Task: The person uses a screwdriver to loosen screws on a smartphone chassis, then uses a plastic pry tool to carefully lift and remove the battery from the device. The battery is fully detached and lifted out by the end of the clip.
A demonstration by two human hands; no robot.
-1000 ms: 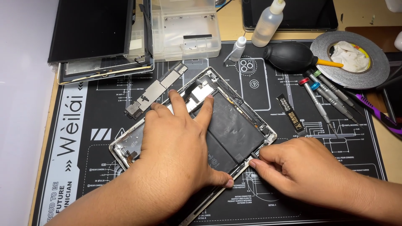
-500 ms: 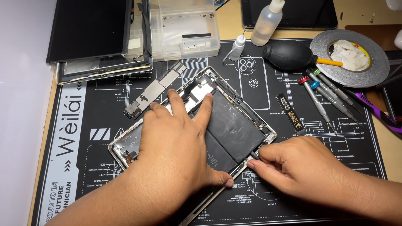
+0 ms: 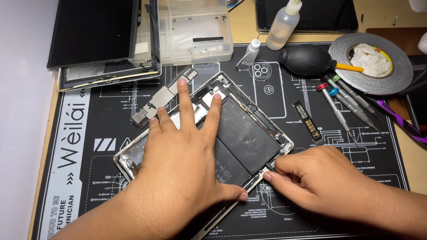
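Not much has shifted in the last second: left hand [image 3: 178, 164] still pressed flat and open on the opened tablet [image 3: 249, 133] lying on the repair mat [image 3: 89, 133], right hand [image 3: 320, 175] still pinching at its lower-right edge, so the prying looks slow

You've got one opened tablet [image 3: 249, 138], one loose circuit board [image 3: 155, 100], two dropper bottles [image 3: 282, 24] [image 3: 251, 52], one air blower [image 3: 307, 61], one tape roll [image 3: 391, 80], roughly four screwdrivers [image 3: 340, 104].
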